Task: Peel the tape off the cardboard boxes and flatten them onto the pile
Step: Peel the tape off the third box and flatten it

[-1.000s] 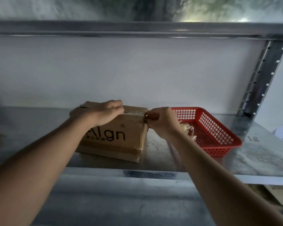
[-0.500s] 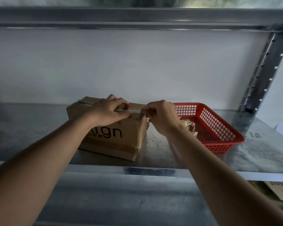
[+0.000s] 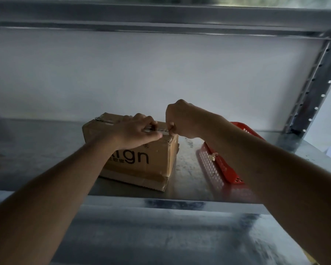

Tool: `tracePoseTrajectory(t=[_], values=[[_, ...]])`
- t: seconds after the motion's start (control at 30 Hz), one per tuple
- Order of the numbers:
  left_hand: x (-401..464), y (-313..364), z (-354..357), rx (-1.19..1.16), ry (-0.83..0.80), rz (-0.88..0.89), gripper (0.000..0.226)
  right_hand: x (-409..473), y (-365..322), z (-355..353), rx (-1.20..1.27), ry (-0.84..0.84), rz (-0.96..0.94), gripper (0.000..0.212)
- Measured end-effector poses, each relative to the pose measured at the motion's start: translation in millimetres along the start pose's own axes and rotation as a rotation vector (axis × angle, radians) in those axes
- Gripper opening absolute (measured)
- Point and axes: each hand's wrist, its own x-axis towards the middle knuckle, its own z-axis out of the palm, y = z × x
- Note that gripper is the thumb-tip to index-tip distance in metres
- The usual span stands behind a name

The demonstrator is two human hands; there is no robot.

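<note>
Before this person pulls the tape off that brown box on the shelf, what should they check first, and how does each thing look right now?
1. cardboard box sits flat on the metal shelf: ok.
2. left hand holds the box top down: ok.
3. right hand pinches the tape end at the top right corner: pinching there, but the tape itself is too small to see: cannot tell.
4. Space above to pull upward: ok.
5. red basket apart from the box: ok.
6. Box flaps still closed: ok.
</note>
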Motion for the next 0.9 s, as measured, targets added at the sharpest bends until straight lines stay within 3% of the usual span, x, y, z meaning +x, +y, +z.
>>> tracePoseTrajectory(t=[0.23,0.43,0.57,0.67,0.9], values=[[-2.8,1.4,1.1,0.001,0.012,0.014,0.066,4.8,-10.8,-10.2,-0.156,-0.079,-0.059,0.012],[-0.5,-1.8,4.1,0.021,0.036,0.05,0.047,4.2,-19.2,-10.8,-0.321,-0.105,-0.103,0.005],[-0.6,-3.7,5.0,0.031,0.032,0.058,0.038,3.0,-22.2,-7.0,-0.329,-0.084,-0.119,0.026],[-0.6,-3.6,5.3,0.035,0.024,0.058,0.031,2.9,-24.9,-7.2,-0.321,-0.1,-0.127,0.02],[-0.1,-4.0,2.4,0.03,0.027,0.065,0.065,0.8,-7.5,-5.7,-0.199,-0.069,-0.115,0.01]])
